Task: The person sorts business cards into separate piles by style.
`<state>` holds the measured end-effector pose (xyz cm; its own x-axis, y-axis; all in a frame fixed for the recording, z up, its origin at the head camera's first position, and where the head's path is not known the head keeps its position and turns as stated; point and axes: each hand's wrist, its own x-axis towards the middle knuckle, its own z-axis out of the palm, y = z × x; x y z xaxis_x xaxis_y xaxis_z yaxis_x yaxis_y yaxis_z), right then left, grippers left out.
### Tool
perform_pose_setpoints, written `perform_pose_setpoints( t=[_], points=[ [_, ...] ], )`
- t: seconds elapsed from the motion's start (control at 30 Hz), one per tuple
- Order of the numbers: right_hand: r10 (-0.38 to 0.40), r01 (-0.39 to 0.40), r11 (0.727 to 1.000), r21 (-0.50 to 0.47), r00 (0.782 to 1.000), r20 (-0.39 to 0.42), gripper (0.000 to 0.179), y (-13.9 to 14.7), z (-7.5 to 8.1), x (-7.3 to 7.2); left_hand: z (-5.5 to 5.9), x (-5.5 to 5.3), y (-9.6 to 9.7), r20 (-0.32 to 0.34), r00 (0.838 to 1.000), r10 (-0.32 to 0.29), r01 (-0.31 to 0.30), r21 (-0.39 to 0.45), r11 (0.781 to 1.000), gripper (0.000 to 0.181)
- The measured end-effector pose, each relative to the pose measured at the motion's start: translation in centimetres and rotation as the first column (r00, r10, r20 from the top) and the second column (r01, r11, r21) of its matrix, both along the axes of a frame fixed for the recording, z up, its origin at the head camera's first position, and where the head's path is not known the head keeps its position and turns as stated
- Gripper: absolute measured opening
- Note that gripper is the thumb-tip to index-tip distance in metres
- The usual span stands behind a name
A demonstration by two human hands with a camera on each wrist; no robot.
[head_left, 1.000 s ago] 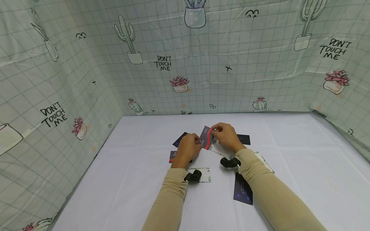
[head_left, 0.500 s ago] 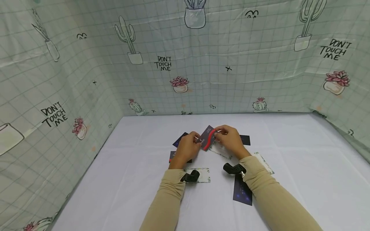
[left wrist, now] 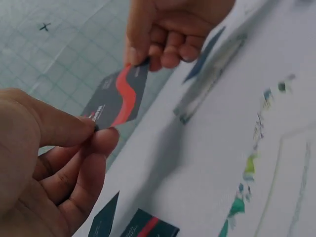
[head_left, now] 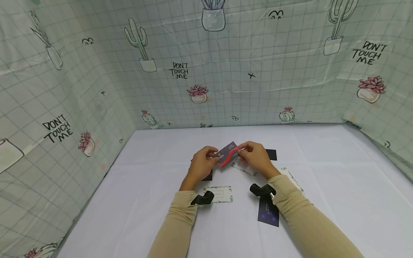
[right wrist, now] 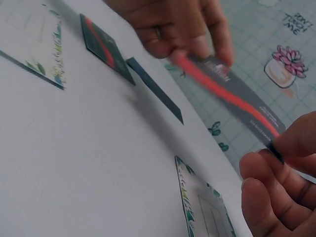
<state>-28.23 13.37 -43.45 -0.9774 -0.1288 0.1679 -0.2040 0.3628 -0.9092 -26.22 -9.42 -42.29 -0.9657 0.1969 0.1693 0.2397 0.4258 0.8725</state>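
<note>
Red-striped business card (head_left: pixel 226 155): raised off the white table (head_left: pixel 145 215), tilted, stretched between both hands with its wavy red band and small print showing.
Left hand (head_left: pixel 202 164): thumb and fingertips pinched on the card's left end.
Right hand (head_left: pixel 256 157): thumb and fingertips clamped on the opposite end.
Second striped card (right wrist: pixel 106 47): lies on the table below the left hand, which partly covers it in the head view.
Narrow-looking blue card (right wrist: pixel 155 91): just beyond the second striped card, almost wholly hidden behind the left hand from above.
Leaf-bordered white card (head_left: pixel 244 167): on the table under the right hand, partly covered.
Nearer leafy card (head_left: pixel 219 194): in front of the grip, beside the left black wrist mount (head_left: pixel 203 198).
Farther-right leafy card (head_left: pixel 292 179): right of the grip, partly behind the right sleeve (head_left: pixel 309 215).
Starry navy card (head_left: pixel 269 211): in front of the right hand, below the right black wrist mount (head_left: pixel 262 190).
Black card (head_left: pixel 272 154): just right of the right hand.
Drawn pots: on the checked backdrop (head_left: pixel 251 104) beyond the grip, one white pot (head_left: pixel 148 66) holds a branching cactus, a rounded pot (head_left: pixel 198 98) a pink succulent.
</note>
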Motion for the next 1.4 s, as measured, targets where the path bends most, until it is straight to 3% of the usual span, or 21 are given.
perform_pose_setpoints(
  t=[0.17,0.37,0.53,0.67,0.8,1.0,1.17,1.4],
  points=[
    [0.044,-0.044,0.999,-0.006,0.999,0.017,0.023,-0.1,0.1,0.8,0.3,0.4,-0.7,0.046,0.999,0.005,-0.015,0.225,0.974,0.029],
    [0.101,-0.1,0.993,-0.069,0.995,0.006,0.036,-1.0,0.4,1.6,0.1,0.7,-1.4,0.028,0.995,0.097,-0.101,0.251,0.963,0.022],
    [0.123,-0.123,0.989,-0.085,0.992,-0.006,0.042,-1.8,0.5,2.1,-0.1,0.9,-2.2,0.02,0.992,0.127,-0.127,0.272,0.954,0.026],
    [0.126,-0.124,0.986,-0.107,0.992,0.014,0.049,-2.4,0.5,2.4,-0.1,1.0,-3.0,0.046,0.993,0.105,-0.114,0.278,0.954,0.03],
    [0.129,-0.127,0.986,-0.112,0.991,0.015,0.05,-2.9,0.5,2.6,0.1,1.2,-3.8,0.088,0.996,0.027,-0.047,0.235,0.971,0.04],
    [0.143,-0.138,0.982,-0.128,0.989,0.026,0.047,-3.7,0.6,2.7,0.0,1.7,-5.3,0.187,0.977,-0.098,0.059,0.205,0.977,0.06],
    [0.179,-0.173,0.979,-0.107,0.982,0.055,0.053,-4.3,0.7,3.2,0.0,2.0,-6.0,0.21,0.971,-0.113,0.063,0.232,0.971,0.065],
    [0.234,-0.229,0.97,-0.079,0.97,0.063,0.062,-4.8,0.7,3.8,0.1,2.2,-6.8,0.22,0.971,-0.09,0.048,0.191,0.98,0.063]
  ],
)
